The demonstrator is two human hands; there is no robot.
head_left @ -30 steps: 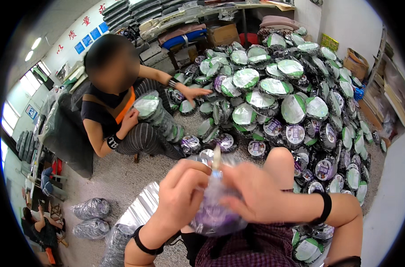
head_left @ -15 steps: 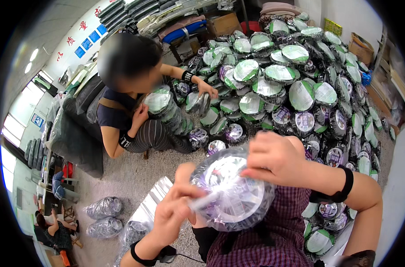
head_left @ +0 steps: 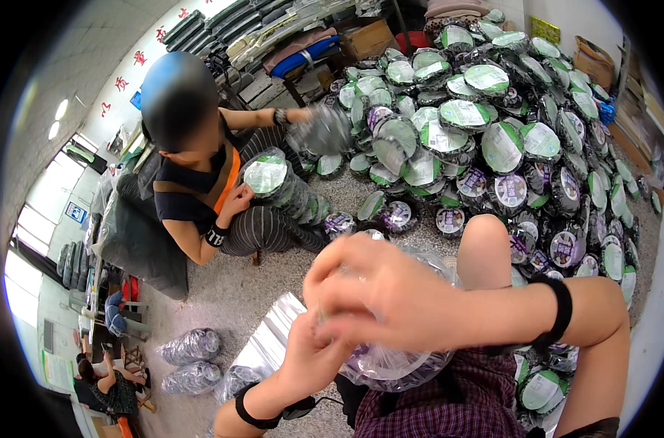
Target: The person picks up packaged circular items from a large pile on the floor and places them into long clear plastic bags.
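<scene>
A clear plastic bag (head_left: 398, 374) wraps round, purple-and-white labelled packs and sits over my lap. My right hand (head_left: 398, 296) crosses above it, fingers curled toward the left and slightly smeared by motion. Its fingertips meet my left hand (head_left: 310, 358), which is closed at the gathered end of the bag. My hands cover most of the bag's top, and whatever lies between the right fingers is hidden.
A large heap of round packs (head_left: 492, 135) fills the back right. Across from me sits a co-worker (head_left: 201, 175), one hand on a bagged stack (head_left: 268, 175), the other swinging a blurred pack (head_left: 321, 130). Wrapped rolls (head_left: 190, 347) and silvery plastic sheets (head_left: 270, 336) lie at left.
My right hand has moved left across the bag to meet my left hand. The co-worker has leaned back and lifted a pack off the floor side of the heap.
</scene>
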